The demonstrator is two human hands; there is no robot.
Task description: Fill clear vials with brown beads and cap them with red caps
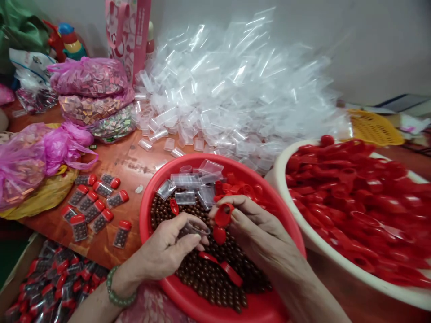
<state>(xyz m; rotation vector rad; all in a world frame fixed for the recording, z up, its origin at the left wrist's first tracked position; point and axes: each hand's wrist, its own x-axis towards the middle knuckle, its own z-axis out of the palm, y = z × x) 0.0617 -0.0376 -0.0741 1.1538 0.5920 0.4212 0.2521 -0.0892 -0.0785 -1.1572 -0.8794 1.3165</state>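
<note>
Over a red basin (148,188) of shiny brown balls (215,285), my left hand (170,249) is closed around a clear plastic container (197,226), its open end facing right. My right hand (257,229) pinches a red flip-top cap (224,215) whose small lid hangs down. A narrow gap separates cap and container. Behind my hands, clear containers (185,197) lie on the balls, and red caps (240,186) are heaped at the basin's right side. A few loose red cap parts (231,273) rest on the balls in front.
Filled containers with red caps (92,208) lie on the table at left; more fill a box (50,287) below. A large cream tub (286,179) of red caps stands right. Clear containers (235,89) are piled behind, beside stacked pink bags (90,78).
</note>
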